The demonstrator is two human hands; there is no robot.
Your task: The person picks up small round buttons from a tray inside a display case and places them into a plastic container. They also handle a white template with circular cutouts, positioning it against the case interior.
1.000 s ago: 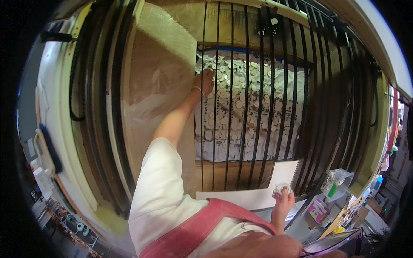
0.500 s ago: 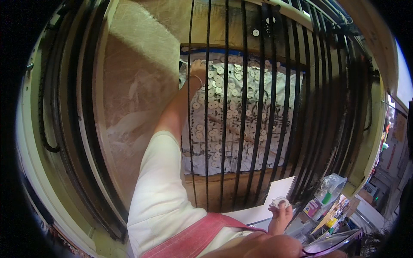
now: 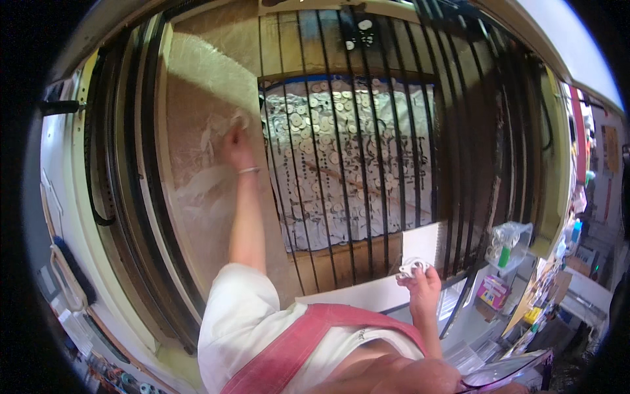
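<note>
My left hand [image 3: 236, 150] is over the brown plastic-covered board, left of the black bars. Its fingers are closed on a small pale piece [image 3: 242, 121] that looks flat; blur hides its exact shape. My right hand [image 3: 425, 290], low on the right, pinches a white flat ring-shaped piece with a small ear [image 3: 414, 266], held in front of a white spiral-bound pad [image 3: 423, 241]. Beneath the bars lies a crumpled silver-grey sheet [image 3: 410, 190]. Several pale round discs with centre holes [image 3: 306, 142] and small dark pieces are spread over it.
Long black bars [image 3: 349, 243] run across the opening above the sheet. The brown board [image 3: 190, 148] fills the left side. A clear plastic bin [image 3: 512, 240] with a green item, and a pink box [image 3: 492, 289], are at the lower right. Dark rails [image 3: 125, 164] line the left wall.
My left hand has come back from the far-left corner of the sheet to over the brown board, with a pale piece now showing in it. The right hand still holds its ring-shaped piece.
</note>
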